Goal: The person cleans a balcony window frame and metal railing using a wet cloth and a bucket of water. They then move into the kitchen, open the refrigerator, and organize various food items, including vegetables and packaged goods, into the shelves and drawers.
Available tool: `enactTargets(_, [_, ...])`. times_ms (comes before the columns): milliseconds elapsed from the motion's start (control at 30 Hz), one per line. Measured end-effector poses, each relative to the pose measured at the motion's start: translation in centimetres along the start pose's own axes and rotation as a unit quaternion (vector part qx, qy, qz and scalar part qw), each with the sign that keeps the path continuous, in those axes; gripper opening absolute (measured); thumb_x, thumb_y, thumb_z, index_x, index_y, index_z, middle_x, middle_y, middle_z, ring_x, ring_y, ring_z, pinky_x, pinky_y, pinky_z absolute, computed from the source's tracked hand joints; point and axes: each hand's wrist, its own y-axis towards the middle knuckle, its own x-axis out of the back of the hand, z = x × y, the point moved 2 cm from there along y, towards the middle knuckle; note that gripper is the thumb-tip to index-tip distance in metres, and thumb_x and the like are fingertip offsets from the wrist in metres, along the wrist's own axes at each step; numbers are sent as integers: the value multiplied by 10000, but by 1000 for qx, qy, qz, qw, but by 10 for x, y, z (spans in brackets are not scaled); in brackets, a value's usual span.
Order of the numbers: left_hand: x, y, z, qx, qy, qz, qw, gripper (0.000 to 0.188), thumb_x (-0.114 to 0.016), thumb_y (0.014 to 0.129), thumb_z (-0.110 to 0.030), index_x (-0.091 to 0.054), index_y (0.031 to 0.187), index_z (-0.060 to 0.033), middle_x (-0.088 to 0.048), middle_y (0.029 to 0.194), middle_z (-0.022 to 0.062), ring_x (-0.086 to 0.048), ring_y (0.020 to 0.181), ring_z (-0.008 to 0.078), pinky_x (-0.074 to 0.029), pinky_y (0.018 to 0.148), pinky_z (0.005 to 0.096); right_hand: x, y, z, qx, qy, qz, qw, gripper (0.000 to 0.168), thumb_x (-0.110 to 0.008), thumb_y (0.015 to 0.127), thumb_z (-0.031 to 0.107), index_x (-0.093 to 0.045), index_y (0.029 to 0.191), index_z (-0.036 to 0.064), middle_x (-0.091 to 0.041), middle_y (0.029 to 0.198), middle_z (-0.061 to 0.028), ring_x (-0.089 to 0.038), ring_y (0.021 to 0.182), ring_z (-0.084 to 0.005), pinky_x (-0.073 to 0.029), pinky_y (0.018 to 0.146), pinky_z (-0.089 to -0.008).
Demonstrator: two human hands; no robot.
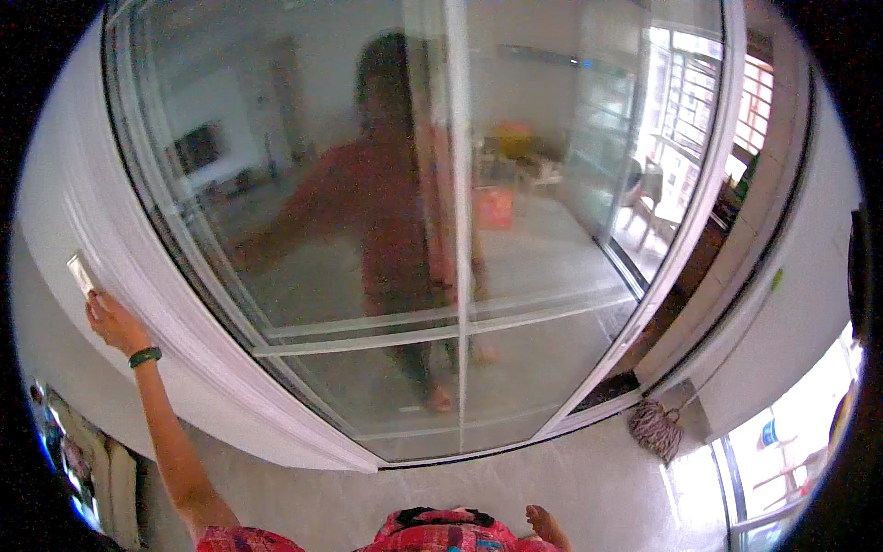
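My left hand, with a dark band on its wrist, reaches out to the white wall at the far left. Its fingertips are at the lower end of a white wall switch plate, and I see nothing held in it. Low at the bottom edge, my right hand hangs near my body, small and partly bent; whether its fingers are apart is unclear. Before me stands a sliding glass door with white frames, which mirrors a person and a room.
To the right of the glass panel is a gap into a further room. A string mop rests on the tiled floor by the right wall. Bright glazing is at lower right, and a pale piece of furniture at lower left.
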Motion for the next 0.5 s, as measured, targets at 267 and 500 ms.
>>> enactTargets(267, [3,3,2,49,-99,15,994,510,-362,911,-421,-450,1263,-63,-335,1343,197,-361,1206,338,-334,975,431,-21,5,-27,11,-9,23,1000,522,-412,899,436,-488,1186,5,-587,1061,-121,-587,877,-208,-462,774,-330])
enactTargets(500, [-5,5,0,57,-106,12,993,572,-351,906,-461,-447,1237,-5,-319,1353,202,-348,1214,347,-332,965,459,-23,-32,45,-41,-92,24,995,547,-390,887,457,-498,1199,21,-587,1069,-151,-560,971,-245,-421,861,-359])
